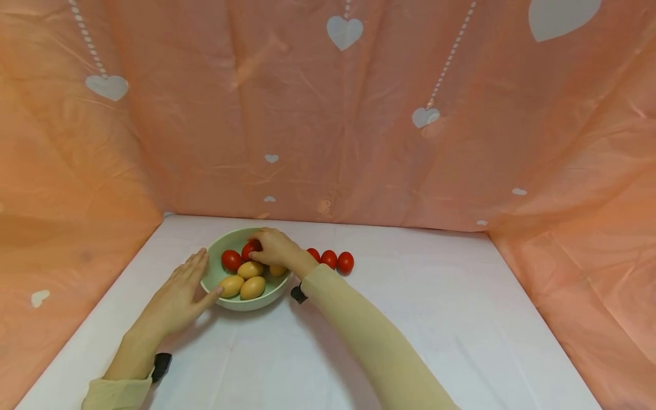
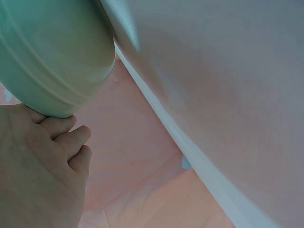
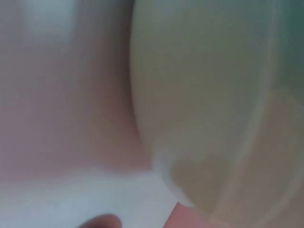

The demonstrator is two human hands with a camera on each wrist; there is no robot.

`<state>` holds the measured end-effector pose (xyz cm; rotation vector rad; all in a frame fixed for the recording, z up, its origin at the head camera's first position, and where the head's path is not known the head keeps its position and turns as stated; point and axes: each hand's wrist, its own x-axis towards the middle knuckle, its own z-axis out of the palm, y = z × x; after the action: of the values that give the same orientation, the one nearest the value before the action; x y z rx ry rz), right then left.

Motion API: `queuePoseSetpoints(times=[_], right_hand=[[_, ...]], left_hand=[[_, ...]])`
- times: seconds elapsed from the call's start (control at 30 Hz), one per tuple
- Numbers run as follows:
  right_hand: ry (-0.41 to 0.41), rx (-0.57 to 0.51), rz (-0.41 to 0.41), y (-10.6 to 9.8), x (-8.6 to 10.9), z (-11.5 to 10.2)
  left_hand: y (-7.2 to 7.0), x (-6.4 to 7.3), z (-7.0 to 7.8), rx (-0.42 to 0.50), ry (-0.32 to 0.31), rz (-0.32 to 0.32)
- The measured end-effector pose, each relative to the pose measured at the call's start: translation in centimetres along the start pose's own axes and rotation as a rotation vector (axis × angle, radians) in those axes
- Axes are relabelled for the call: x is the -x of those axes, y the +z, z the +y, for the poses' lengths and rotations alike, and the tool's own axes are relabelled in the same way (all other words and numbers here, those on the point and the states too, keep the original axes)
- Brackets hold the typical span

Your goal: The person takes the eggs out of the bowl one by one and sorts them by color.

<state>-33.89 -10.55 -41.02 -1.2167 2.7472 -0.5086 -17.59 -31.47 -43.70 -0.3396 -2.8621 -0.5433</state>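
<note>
A pale green bowl (image 1: 246, 304) stands at the back left of the white table. Inside it are several yellow egg-shaped fruits (image 1: 253, 288) and a red tomato (image 1: 232, 261). My right hand (image 1: 277, 247) reaches over the bowl's right rim and pinches another red tomato (image 1: 250, 251) beside the first. My left hand (image 1: 176, 293) rests against the left side of the bowl, fingers extended along it and thumb at the front rim. From the left wrist view, fingertips (image 2: 78, 137) touch the bowl's outer wall (image 2: 52, 57). The right wrist view shows mainly the bowl's side (image 3: 204, 95), blurred.
Several red tomatoes (image 1: 345, 262) lie in a row on the table right of the bowl, partly hidden by my right forearm. Orange cloth (image 1: 328, 142) with white hearts hangs behind the table (image 1: 435, 319) and at both sides.
</note>
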Motion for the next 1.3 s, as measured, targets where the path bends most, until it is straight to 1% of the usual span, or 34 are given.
queuePoseSetpoints(times=[0.2, 0.33, 0.43, 0.6, 0.83, 1.03, 1.2, 1.3], right_hand=[[0.006, -0.003, -0.041, 0.4, -0.7, -0.1], [0.002, -0.004, -0.050, 0.8, -1.1, -0.2], [-0.005, -0.040, -0.049, 1.2, -1.2, -0.1], [0.015, -0.114, -0.063, 1.7, -1.3, -0.1], [0.003, -0.133, -0.071, 1.8, -1.4, -0.3], [-0.013, -0.137, -0.067, 1.8, -1.3, -0.3], [-0.011, -0.161, -0.053, 1.7, -1.2, -0.4], [-0.026, -0.151, -0.036, 1.4, -1.1, -0.6]], left_hand=[[0.1, 0.0, -0.1, -0.001, -0.002, -0.001], [0.0, 0.0, -0.1, -0.001, -0.005, 0.002], [0.1, 0.1, 0.0, -0.002, -0.003, 0.003], [0.1, 0.1, 0.1, -0.005, 0.010, 0.005], [0.0, 0.1, -0.2, -0.014, 0.000, 0.001], [0.2, 0.1, -0.3, -0.011, 0.004, 0.001], [0.2, 0.1, -0.4, -0.018, 0.001, 0.004], [0.0, 0.1, -0.3, -0.020, -0.005, 0.002]])
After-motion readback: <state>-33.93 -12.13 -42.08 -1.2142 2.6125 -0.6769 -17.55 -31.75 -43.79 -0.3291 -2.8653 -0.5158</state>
